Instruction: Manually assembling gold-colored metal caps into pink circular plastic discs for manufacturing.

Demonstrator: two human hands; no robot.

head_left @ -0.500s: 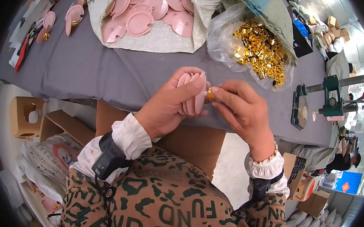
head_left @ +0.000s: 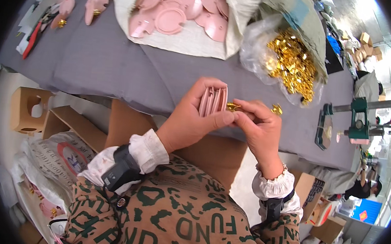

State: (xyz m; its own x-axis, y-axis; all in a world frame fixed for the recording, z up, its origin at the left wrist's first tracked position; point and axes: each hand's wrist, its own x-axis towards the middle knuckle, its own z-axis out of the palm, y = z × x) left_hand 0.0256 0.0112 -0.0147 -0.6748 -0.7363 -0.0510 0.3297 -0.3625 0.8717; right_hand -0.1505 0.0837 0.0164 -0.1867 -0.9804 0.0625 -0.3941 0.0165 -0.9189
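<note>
Grey cloth [head_left: 104,61] leaves room to pass on the near side of the white sack [head_left: 236,34], as heaped gold pieces [head_left: 295,63] block its right, a green stand [head_left: 359,120] rises farther right and pink discs [head_left: 94,7] lie left

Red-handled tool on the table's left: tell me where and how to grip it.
Probably by the red handle, from the near side: it is long, slim and points roughly toward the person's side, while the far end looks crowded. The left hand is nearer, but holds a stack of pink discs.
</note>
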